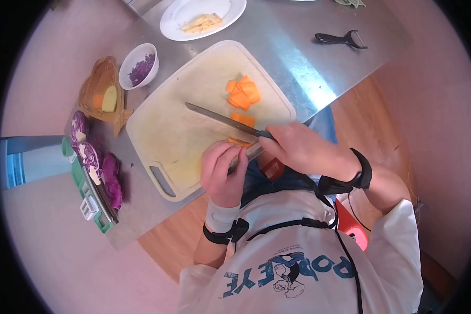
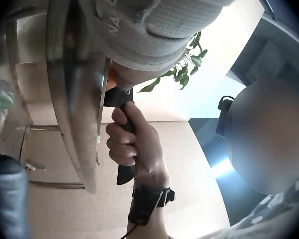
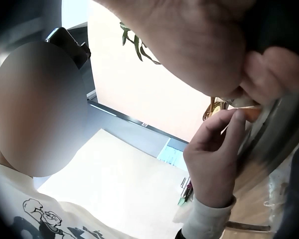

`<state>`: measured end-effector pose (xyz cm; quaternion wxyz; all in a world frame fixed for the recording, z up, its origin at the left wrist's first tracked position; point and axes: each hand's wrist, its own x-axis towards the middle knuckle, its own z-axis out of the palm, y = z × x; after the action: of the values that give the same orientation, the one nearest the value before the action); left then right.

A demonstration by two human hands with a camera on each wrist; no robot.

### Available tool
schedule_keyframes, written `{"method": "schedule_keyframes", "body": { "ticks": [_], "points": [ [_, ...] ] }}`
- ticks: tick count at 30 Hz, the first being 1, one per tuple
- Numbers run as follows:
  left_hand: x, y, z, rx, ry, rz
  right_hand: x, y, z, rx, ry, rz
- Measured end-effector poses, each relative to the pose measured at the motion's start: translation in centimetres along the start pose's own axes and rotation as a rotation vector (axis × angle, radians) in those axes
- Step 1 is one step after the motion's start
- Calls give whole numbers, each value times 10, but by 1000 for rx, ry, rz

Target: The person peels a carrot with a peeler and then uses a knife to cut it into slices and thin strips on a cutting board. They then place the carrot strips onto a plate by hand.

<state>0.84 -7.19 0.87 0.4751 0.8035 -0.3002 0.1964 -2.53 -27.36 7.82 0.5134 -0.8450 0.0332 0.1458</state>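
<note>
On the cutting board point(image 1: 167, 110), a long knife point(image 1: 220, 118) lies across the lower half, its blade pointing up and left. The right hand point(image 1: 311, 152) grips its dark handle; in the left wrist view the fingers of the right hand point(image 2: 137, 142) wrap the black handle point(image 2: 125, 174). Beside the blade, at the board's near edge, the left hand point(image 1: 222, 170) has bent fingers at a thin orange piece point(image 1: 239, 142). The right wrist view shows the left hand point(image 3: 214, 154) pinching the orange piece point(image 3: 252, 114). Flat orange pieces point(image 1: 243, 94) lie piled beyond the blade, another point(image 1: 243, 121) beside it.
Behind the board are a plate point(image 1: 175, 21) with pale strips and a bowl point(image 1: 124, 73) of shredded purple cabbage. Leftward lie a wicker basket point(image 1: 91, 86), cut cabbage point(image 1: 111, 175) and a green slicer point(image 1: 78, 175). A black peeler point(image 1: 335, 39) lies at back right.
</note>
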Motion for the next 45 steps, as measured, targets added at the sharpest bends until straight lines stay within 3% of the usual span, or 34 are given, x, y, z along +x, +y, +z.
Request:
{"method": "schedule_keyframes", "body": {
  "ticks": [1, 2, 4, 8, 10, 19, 31, 45],
  "points": [
    [1, 1, 1, 1, 8, 7, 1, -5, -4, 51, -56, 119],
    [1, 1, 2, 1, 16, 13, 1, -1, -3, 54, -54, 113],
    [1, 2, 3, 23, 19, 15, -1, 12, 3, -181, 104, -151],
    [3, 2, 4, 98, 40, -4, -9, 12, 8, -175, 189, -195],
    [5, 3, 4, 110, 40, -11, -10, 14, 8, -268, 75, -146],
    [8, -4, -2, 82, 3, -40, -21, 19, 23, -181, 197, -217],
    [2, -4, -3, 141, 29, -30, -27, 15, 18, -312, 75, -100],
    [4, -2, -5, 73, 25, -22, -39, 2, 15, -262, 139, -106]
  ]
}}
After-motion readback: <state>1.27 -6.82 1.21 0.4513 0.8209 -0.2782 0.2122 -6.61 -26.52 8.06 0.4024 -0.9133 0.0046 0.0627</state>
